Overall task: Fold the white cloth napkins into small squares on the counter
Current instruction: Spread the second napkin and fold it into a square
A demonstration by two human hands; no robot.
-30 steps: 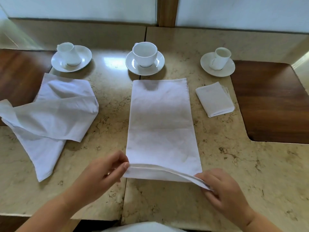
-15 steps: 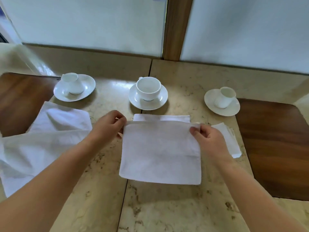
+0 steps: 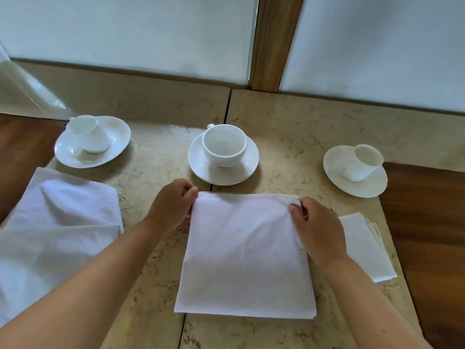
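A white cloth napkin lies on the marble counter in front of me, folded into a square with its fold at the near edge. My left hand pinches its far left corner. My right hand pinches the far right corner, thumb on top of the cloth. A small folded napkin rests to the right, partly hidden by my right wrist. A loose, unfolded napkin sprawls on the left.
Three white cups on saucers stand along the back: left, middle, right. Dark wooden inlays flank the marble on both sides. A wall with a wooden post rises behind.
Both hands carried the napkin's near edge away from me and laid it on the far edge, halving the long strip into a square. My view tilted upward.
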